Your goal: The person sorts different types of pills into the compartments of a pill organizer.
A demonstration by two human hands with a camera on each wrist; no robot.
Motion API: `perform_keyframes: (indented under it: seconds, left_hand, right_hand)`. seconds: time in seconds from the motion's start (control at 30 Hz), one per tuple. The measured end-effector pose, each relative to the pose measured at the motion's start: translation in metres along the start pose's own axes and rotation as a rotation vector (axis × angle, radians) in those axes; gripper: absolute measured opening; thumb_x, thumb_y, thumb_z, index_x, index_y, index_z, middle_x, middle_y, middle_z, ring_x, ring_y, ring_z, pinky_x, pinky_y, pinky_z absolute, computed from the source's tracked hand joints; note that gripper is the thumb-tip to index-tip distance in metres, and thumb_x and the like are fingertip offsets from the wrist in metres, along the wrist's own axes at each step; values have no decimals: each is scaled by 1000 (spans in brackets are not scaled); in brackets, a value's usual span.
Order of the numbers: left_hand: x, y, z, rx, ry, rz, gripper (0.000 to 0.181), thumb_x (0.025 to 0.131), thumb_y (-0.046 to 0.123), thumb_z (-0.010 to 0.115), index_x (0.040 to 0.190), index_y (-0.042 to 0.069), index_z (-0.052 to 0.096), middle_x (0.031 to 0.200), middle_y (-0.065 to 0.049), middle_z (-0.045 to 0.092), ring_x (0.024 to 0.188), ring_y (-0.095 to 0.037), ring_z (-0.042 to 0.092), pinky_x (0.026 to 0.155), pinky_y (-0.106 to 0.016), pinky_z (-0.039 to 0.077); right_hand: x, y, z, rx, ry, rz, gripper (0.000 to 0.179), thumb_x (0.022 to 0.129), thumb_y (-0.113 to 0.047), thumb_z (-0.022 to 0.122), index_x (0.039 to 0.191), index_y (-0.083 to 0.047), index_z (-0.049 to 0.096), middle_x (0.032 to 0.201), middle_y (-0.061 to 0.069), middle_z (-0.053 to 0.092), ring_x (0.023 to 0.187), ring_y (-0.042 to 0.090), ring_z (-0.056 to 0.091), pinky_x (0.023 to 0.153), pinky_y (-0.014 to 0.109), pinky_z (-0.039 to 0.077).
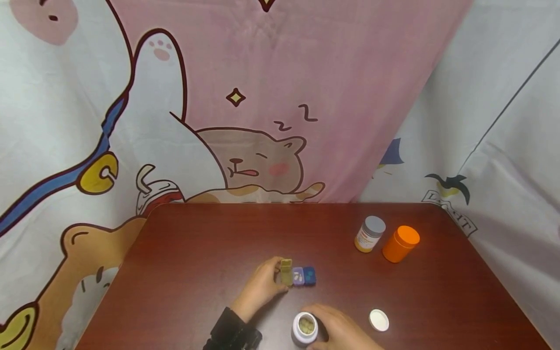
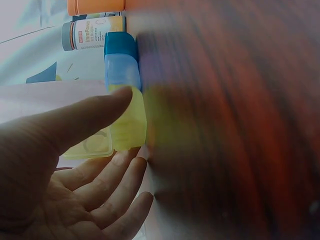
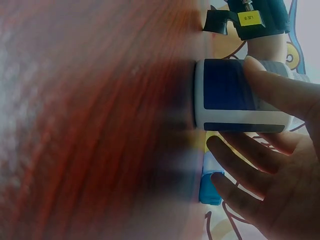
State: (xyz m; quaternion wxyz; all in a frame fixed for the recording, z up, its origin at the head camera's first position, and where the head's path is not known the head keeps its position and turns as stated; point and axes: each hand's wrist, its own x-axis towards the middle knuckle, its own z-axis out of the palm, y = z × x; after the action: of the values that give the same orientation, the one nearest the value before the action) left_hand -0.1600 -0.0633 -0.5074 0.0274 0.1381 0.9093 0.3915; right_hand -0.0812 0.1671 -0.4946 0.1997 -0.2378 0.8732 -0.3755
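Low over the table's front, my left hand [image 1: 261, 283] pinches the yellow end of a small pill organizer [image 1: 287, 278] between thumb and fingers. That yellow compartment has its lid raised. Beside it, the purple compartment [image 1: 298, 276] shows pale pills, and the blue compartment [image 1: 309, 275] sits at the far end. My right hand [image 1: 339, 328] grips a white pill bottle [image 3: 227, 85] with a blue label, thumb on one side and fingers on the other. The bottle stands upright and uncapped, with yellowish tablets [image 1: 306, 325] inside.
A white cap [image 1: 378, 320] lies on the brown table [image 1: 210, 243] to the right of my right hand. Farther back at the right stand a grey-lidded bottle [image 1: 370, 234] and an orange bottle [image 1: 400, 244]. A printed cloth [image 1: 350, 97] hangs behind the table.
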Motion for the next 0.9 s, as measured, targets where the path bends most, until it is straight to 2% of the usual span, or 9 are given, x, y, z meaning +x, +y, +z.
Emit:
perform_keyframes:
  seconds: [0.2,0.33,0.47,0.53,0.73,0.83,0.9]
  left_hand:
    - [0,-1,0,15,10,14,64,64,5,95,121,0,66,100,-9,72,93,-28,67,87,-50,55]
    - [0,-2,0,7,4,6,63,65,4,94,121,-1,66,101,-11,72,94,-28,67,88,-51,55]
    - [0,-3,0,-4,-1,5,60,66,4,93,120,-1,66,100,-11,72,91,-27,66,86,-49,56]
    - [0,-4,-1,-7,1,14,59,66,5,93,118,0,67,98,-11,72,89,-26,66,84,-48,56]
    - [0,-6,-3,4,-4,28,56,66,7,94,116,1,69,98,-9,73,88,-24,66,82,-45,56]
    - [1,-6,-3,31,-6,38,54,66,9,95,113,2,69,96,-8,72,86,-23,65,80,-43,56]
    - [1,-7,-2,41,-7,41,53,66,9,95,111,2,69,96,-7,72,85,-22,65,78,-42,55]
  right_hand:
    - [0,1,0,12,-7,7,56,77,-25,92,126,-24,66,114,-19,64,103,1,57,94,34,52]
    - [-1,2,1,36,16,-10,57,76,-26,93,126,-24,66,114,-18,65,104,1,57,94,33,52]
    - [-1,2,-2,45,114,-48,59,73,-28,95,124,-25,65,115,-15,67,104,4,60,93,33,52]
    - [0,1,-6,5,197,-71,60,72,-28,96,122,-25,63,114,-14,67,103,7,61,92,36,53]
    - [14,0,-22,-216,447,-92,64,65,-21,99,117,-25,63,113,-13,69,106,20,65,91,48,54]
    - [28,6,-31,-377,547,-204,68,58,-16,101,116,-20,66,110,-9,71,104,21,65,90,47,54]
    - [38,11,-37,-483,584,-279,70,55,-16,102,116,-15,68,109,-6,71,102,20,65,93,46,53]
